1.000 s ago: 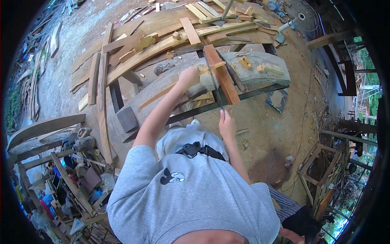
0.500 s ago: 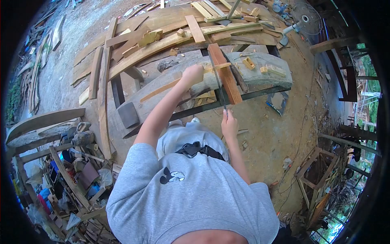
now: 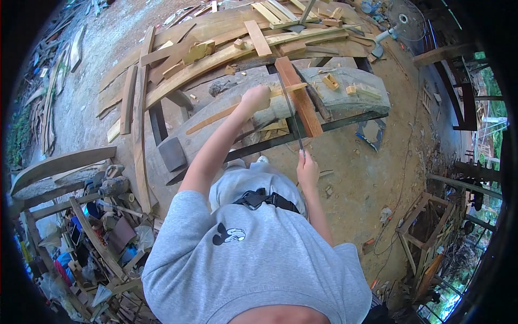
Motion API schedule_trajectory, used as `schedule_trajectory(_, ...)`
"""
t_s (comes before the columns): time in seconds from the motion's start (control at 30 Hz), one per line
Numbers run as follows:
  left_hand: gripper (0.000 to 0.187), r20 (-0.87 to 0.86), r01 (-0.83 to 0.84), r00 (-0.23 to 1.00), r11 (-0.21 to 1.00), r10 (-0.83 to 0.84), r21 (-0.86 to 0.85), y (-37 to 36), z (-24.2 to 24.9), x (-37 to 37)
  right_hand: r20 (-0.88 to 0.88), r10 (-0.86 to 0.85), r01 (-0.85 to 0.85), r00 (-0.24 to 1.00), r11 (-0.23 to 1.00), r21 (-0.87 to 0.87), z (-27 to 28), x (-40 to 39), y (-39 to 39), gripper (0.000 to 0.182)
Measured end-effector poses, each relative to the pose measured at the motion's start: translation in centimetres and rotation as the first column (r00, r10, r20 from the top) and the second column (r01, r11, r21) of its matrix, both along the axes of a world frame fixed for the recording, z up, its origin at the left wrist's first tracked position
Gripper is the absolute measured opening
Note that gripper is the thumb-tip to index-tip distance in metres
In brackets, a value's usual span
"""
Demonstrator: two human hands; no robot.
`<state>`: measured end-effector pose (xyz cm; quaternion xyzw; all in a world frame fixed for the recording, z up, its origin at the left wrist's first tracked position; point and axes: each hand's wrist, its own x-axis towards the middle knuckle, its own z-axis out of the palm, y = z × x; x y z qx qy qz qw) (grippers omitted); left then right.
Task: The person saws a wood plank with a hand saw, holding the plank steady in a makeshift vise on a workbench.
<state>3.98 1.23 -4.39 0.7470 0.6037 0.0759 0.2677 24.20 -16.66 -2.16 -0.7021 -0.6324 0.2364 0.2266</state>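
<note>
My left hand (image 3: 256,99) is closed around a thin wooden strip (image 3: 213,118). The strip's far end crosses a reddish wooden block (image 3: 305,110), which lies across a thick, weathered plank bench (image 3: 359,110). Closed on the near end of a long, thin, dark saw (image 3: 293,116) is my right hand (image 3: 307,171), in front of the bench edge. The saw's blade appears edge-on and runs along the left side of the block, across the strip. My right fingers hide its handle.
Small wood pieces (image 3: 330,82) lie on the bench to the right. Behind it are stacked boards (image 3: 259,39) and a fan (image 3: 403,20). A wooden frame (image 3: 426,221) stands at right. A rack of clutter (image 3: 97,237) is at lower left.
My right hand has moved a short way towards my body, drawing the saw back with it. My left hand and the strip stay almost where they were.
</note>
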Motion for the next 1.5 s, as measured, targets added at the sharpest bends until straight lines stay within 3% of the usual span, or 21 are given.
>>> schedule_trajectory(0.67,0.017,0.006,0.0,1.0,1.0,0.0,-0.013,0.0,0.4,0.0,-0.017,0.023,-0.024,1.0,0.997,-0.079,-0.6,1.1,-0.8,0.029)
schedule_trajectory(0.97,0.011,-0.057,0.018,0.998,0.99,-0.01,0.14,-1.4,-0.4,0.8,0.108,0.043,-0.025,0.993,0.987,-0.161,2.2,2.9,-0.3,0.028)
schedule_trajectory(1.07,0.011,-0.059,0.015,0.998,0.978,-0.003,0.207,-1.6,-0.5,0.8,0.068,0.038,-0.029,0.997,0.99,-0.135,1.4,3.0,-0.5,0.027)
schedule_trajectory(1.27,0.012,-0.062,0.035,0.998,0.99,-0.027,0.134,-0.8,-0.6,0.5,0.0,0.053,-0.052,0.999,0.975,-0.215,1.6,2.9,0.0,0.03)
schedule_trajectory(1.37,0.012,0.002,0.05,0.999,0.992,-0.051,0.116,-0.5,-1.1,0.3,-0.094,0.069,-0.082,0.993,0.987,-0.141,1.3,1.5,0.1,0.027)
schedule_trajectory(1.5,0.014,-0.024,0.084,0.996,0.986,-0.082,0.146,-0.5,-0.9,0.2,-0.039,0.026,-0.03,0.999,0.992,-0.125,1.4,-1.8,3.8,0.026)
